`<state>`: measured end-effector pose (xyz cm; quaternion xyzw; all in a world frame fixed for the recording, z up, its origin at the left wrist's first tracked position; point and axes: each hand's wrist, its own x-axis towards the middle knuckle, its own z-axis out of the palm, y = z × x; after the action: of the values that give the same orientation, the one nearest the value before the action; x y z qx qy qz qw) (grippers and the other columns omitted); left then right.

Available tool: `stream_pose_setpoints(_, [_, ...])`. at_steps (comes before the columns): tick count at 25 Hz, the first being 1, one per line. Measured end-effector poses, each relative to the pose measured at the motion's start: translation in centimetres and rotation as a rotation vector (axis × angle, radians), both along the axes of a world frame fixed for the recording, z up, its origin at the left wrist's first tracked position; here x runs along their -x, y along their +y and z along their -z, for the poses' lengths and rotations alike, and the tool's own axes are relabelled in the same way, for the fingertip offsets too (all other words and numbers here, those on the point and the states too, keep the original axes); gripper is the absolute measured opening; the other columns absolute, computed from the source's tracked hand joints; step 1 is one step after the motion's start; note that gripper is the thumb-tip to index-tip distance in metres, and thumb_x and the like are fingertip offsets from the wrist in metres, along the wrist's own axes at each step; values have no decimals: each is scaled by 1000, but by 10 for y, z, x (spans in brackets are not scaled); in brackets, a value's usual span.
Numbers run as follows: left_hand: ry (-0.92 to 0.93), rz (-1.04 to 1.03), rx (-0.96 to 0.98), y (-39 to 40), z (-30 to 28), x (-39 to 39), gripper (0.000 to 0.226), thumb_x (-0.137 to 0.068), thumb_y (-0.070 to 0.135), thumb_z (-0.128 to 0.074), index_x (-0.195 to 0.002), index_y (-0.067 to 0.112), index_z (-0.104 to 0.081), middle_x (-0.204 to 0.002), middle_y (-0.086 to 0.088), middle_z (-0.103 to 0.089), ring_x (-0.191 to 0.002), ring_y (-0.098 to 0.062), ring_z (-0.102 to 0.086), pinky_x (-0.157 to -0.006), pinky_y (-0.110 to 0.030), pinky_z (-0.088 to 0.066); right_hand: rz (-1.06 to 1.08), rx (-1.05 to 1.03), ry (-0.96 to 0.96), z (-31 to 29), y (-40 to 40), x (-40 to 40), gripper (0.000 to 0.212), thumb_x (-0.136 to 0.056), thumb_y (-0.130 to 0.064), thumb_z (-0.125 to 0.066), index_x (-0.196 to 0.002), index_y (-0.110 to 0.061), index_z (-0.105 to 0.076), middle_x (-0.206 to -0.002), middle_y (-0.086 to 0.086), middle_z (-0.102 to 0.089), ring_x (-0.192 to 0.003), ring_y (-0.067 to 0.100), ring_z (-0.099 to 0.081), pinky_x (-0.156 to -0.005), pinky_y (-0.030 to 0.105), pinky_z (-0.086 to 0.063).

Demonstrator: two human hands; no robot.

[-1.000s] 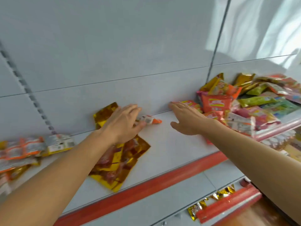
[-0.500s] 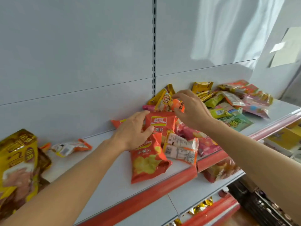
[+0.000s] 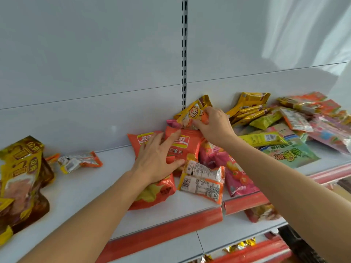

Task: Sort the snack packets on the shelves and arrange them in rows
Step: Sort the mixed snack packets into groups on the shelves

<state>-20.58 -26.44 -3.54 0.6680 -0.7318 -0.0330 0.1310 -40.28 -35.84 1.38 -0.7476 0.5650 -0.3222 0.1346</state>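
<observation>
1. Head view: left hand [image 3: 157, 160] lies flat, fingers straight and spread, pressing on two overlapping orange chip bags [image 3: 182, 149] on the white shelf [image 3: 95, 186].
2. Right hand [image 3: 214, 126] has fingers and thumb curled, pinching a yellow cartoon packet [image 3: 191, 114] at the back panel, above the orange bags.
3. A white-and-orange packet [image 3: 202, 181] lies just right of the left hand, near the shelf's front edge.
4. A mixed packet pile [image 3: 284, 126] fills the shelf's right side.
5. Gold-brown bags [image 3: 20, 179] lie far left, with a small orange-ended packet [image 3: 79, 161] beside them.
</observation>
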Motion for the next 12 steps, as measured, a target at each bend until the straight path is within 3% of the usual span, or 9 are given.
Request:
stream_pose_setpoints(3, [-133, -5, -31, -4, -1, -28, 88, -75, 84, -29, -155, 51, -15, -160, -5, -32, -151, -27, -20, -118, -59, -24, 39, -9, -151, -10, 0, 7, 40, -90, -40, -69, -118, -13, -60, -102, 5, -68, -95, 25, -61, -75, 31, -41])
stream_pose_setpoints(6, [-155, -46, -34, -4, -6, -43, 89, -74, 86, -26, -155, 50, -15, -162, -4, -27, -151, -27, -18, -118, -61, -22, 79, -35, -291, -13, 1, 18, 43, -90, -39, -71, -122, -14, -58, -105, 1, -66, -94, 21, -63, -75, 31, -47])
stream_pose_setpoints(9, [-177, -41, -51, -4, -12, -35, 83, -86, 79, -38, -157, 45, -11, -166, -8, -11, -154, -29, -7, -120, -62, -16, 138, -58, -306, -22, -3, 33, 37, -95, -34, -64, -124, -12, -59, -107, 0, -65, -102, 23, -63, -75, 31, -46])
stream_pose_setpoints(12, [-165, -23, -11, -5, -21, -18, 85, -89, 76, -38, -157, 44, 1, -168, -12, -2, -156, -30, 0, -120, -64, -10, 176, -68, -285, -35, -3, 52, 30, -94, -31, -63, -119, -14, -62, -105, 1, -66, -99, 22, -64, -73, 29, -46])
